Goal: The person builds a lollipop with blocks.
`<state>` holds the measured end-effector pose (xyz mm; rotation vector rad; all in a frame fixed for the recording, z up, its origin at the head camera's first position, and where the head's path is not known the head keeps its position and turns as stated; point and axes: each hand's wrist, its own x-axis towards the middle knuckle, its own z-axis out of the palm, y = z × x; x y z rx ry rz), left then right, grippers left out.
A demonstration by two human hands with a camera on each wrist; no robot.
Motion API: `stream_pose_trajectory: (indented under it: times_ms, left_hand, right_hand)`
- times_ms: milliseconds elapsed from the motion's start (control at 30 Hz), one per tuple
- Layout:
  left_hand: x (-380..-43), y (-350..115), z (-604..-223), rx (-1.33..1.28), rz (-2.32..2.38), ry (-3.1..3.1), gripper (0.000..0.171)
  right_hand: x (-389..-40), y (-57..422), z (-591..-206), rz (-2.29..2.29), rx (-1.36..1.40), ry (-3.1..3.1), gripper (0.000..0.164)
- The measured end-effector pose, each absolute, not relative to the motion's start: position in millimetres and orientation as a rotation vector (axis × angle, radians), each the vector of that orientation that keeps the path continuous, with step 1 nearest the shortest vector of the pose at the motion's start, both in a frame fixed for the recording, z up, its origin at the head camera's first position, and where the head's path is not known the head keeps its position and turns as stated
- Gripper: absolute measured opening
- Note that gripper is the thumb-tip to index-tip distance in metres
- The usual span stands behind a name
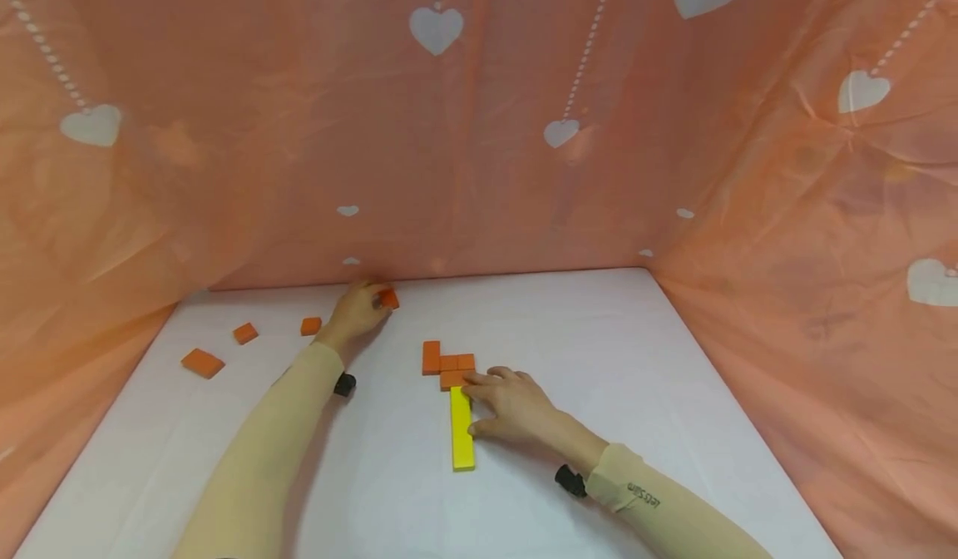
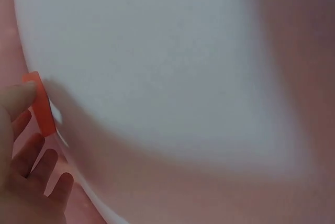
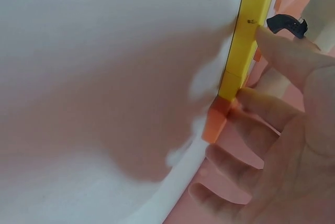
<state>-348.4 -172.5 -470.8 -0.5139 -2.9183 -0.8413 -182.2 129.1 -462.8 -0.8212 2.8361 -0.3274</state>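
An orange block [image 1: 388, 299] is pinched between thumb and fingers in the left grip [image 1: 358, 311], at its right-hand side, near the far edge of the bench [image 1: 599, 334]. From that grip, the joined orange pieces [image 1: 431, 358] are found to the right and closer to the person, well apart from the pinched block. The right grip [image 1: 516, 407] is much the nearer of the two to these pieces, which are set just beyond and to the left of its fingertips.

In the left wrist view, the pinched block is shown as a narrow strip slanting down past the thumb; how its broad face is turned cannot be told with certainty.

A yellow bar [image 1: 462, 438] is touched along its right side by the right grip, whose fingers are spread and not closed round it. The bar's long axis is directed toward and away from the person, and its far end is met by the joined pieces. To the left of the left grip, three loose orange blocks [image 1: 245, 333] are scattered.
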Motion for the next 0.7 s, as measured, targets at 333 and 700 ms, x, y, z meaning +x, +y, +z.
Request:
stream_pose_trajectory:
  times_ms: [333, 700]
  left_hand:
    - [-352, -177, -479, -0.470, -0.853, -2.964, 0.046]
    - [-346, -163, -471, -0.511, -1.038, -2.940, 0.048]
  right_hand:
    - [-182, 128, -462, -0.314, -0.835, 2.835, 0.061]
    - [-184, 129, -462, -0.311, -0.820, 2.835, 0.061]
